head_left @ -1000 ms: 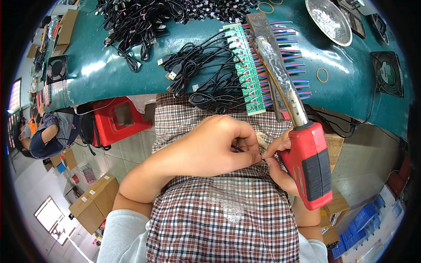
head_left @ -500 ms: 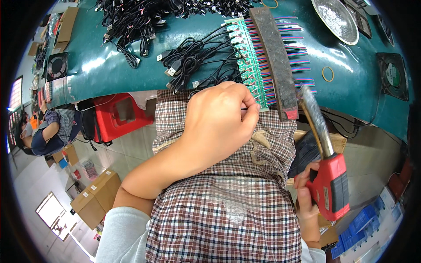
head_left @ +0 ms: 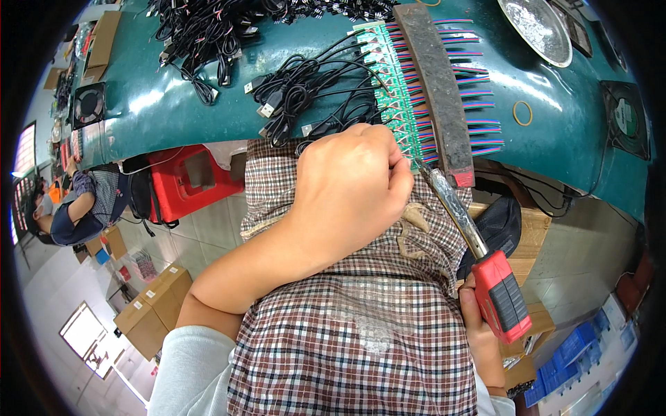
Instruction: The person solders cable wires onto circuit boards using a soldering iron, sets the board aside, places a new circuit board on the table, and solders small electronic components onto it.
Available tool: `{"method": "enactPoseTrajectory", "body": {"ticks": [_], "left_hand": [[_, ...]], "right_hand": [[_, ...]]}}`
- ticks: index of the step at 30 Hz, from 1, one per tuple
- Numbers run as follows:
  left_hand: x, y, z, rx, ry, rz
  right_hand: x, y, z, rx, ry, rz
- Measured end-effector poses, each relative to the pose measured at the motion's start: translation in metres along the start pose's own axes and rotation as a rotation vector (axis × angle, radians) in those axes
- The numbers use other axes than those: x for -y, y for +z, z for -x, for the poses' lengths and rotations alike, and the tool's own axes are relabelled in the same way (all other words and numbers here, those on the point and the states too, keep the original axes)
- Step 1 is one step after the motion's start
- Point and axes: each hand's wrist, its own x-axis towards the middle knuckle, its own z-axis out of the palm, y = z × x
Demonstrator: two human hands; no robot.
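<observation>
My right hand [head_left: 477,315] is wrapped round a red and black soldering gun [head_left: 505,298]. Its metal barrel slants up to the left, and the tip is at the near end of a green strip of circuit boards [head_left: 397,90]. Thumb and forefinger of my left hand [head_left: 350,180] are pinched beside that same end, on a black USB cable whose end the fingers hide. Black USB cables [head_left: 295,93] run from the board strip into a coiled heap on the left. A dark heavy bar [head_left: 438,90] lies across the coloured ribbon wires [head_left: 482,104] on the strip's right side.
More black cables [head_left: 208,35] are piled at the back of the green table [head_left: 159,125]. A metal dish [head_left: 538,28], a rubber band [head_left: 522,113] and a small fan [head_left: 624,119] are on the right. Another fan [head_left: 89,105] stands left. Another person [head_left: 87,208] sits far left by a red stool [head_left: 187,184].
The soldering gun has swung left and in, from beside the bar's near end to the board strip by my left fingertips. My left hand keeps its pinch, almost unmoved.
</observation>
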Motion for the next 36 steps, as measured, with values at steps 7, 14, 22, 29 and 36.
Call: {"method": "enactPoseTrajectory", "body": {"ticks": [7, 14, 22, 29, 36], "left_hand": [[0.0, 0.0, 0.0, -0.004, 0.005, -0.004], [0.0, -0.001, -0.001, 0.004, 0.002, -0.005], [-0.001, -0.001, -0.001, 0.011, -0.004, -0.002], [0.005, -0.005, -0.001, 0.026, 0.015, 0.066], [0.002, -0.011, -0.005, -0.009, 0.11, -0.011]], "right_hand": [[-0.003, 0.004, 0.001, -0.002, 0.018, -0.086], [-0.003, -0.005, 0.01, -0.012, 0.1, 0.012], [0.001, -0.011, -0.004, 0.026, -0.166, 0.144], [-0.001, -0.012, 0.005, 0.026, -0.093, 0.099], [-0.006, -0.005, 0.031, -0.134, 0.17, 0.113]]}}
